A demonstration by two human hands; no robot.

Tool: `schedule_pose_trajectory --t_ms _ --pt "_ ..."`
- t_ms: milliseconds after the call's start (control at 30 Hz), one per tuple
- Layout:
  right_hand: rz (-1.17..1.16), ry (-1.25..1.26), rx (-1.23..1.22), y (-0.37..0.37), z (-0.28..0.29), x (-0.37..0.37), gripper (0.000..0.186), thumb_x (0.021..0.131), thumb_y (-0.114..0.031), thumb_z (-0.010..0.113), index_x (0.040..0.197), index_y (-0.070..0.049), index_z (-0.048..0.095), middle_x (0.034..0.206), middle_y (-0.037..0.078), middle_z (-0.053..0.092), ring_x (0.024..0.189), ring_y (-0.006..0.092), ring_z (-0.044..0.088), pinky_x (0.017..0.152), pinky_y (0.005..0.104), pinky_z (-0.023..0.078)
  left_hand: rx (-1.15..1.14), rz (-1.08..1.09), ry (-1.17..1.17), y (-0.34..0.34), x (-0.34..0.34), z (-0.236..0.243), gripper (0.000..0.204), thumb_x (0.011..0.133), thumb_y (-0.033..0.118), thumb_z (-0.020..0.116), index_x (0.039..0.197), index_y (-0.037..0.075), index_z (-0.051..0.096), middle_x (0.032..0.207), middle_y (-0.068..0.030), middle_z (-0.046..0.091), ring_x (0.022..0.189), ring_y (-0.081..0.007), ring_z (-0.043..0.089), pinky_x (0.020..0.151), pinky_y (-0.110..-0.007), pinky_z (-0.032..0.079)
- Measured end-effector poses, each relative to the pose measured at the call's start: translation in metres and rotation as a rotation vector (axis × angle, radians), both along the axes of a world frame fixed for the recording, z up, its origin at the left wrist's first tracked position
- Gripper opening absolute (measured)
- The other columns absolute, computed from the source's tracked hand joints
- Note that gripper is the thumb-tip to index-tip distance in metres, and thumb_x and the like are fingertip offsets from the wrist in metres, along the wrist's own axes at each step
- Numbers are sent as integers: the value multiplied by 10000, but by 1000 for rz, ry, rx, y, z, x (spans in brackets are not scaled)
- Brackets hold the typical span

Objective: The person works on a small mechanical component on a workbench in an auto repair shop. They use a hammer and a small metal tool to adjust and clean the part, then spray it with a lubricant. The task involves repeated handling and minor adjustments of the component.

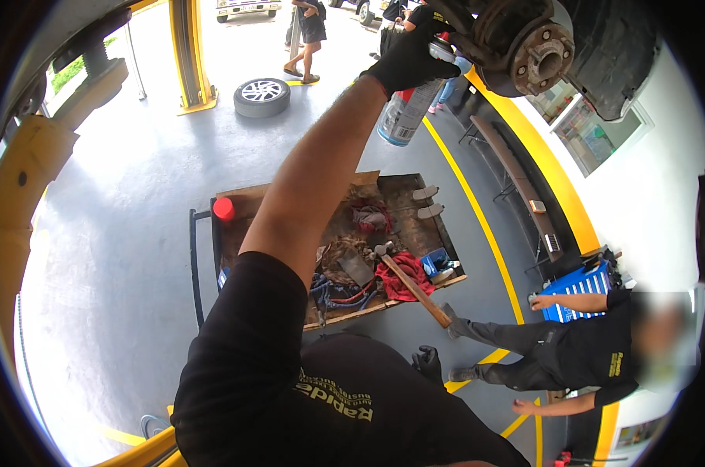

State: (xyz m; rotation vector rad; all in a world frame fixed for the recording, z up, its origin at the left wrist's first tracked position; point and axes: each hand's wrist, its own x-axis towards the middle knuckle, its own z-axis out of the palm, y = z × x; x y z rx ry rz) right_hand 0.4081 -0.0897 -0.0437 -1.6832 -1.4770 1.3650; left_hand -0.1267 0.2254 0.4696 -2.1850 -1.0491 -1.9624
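Note:
My left hand (411,66), in a black glove, is raised and closed around the upper part of a spray can (409,113). The can is silver and red, tilted, with a red nozzle at its top. Right beside that nozzle is a rusty wheel hub (543,62) with its suspension parts, up at the top right. Down near my torso is my right hand (427,363), also black-gloved and partly hidden; its fingers look loosely apart, with no object visible in them.
Below my arm stands a cart (403,191) with a hammer (411,284), a red rag (403,272), brake pads (429,202) and a red cap (224,208). A wheel (261,97) lies beyond. At right a co-worker (578,346) stands near a blue tool cabinet (582,288). A yellow lift post (187,58) rises behind.

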Motion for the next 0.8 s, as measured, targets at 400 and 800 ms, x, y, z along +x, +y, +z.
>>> schedule_pose_trajectory --t_ms 400,800 --pt "41 -56 4 2 -1 -1 459 976 -180 787 1337 -15 556 811 72 661 680 144 637 621 312 521 23 33 105 2 -10 2 824 787 249 962 1509 160 575 1245 -150 757 1128 -332 758 989 -417 608" --pt "22 -134 -77 -2 0 5 475 968 -206 794 1333 -14 558 819 75 676 691 152 650 640 320 539 -67 114 105 -5 -42 -22 932 747 238 982 1545 130 513 1353 -177 698 1192 -352 729 1049 -428 596"
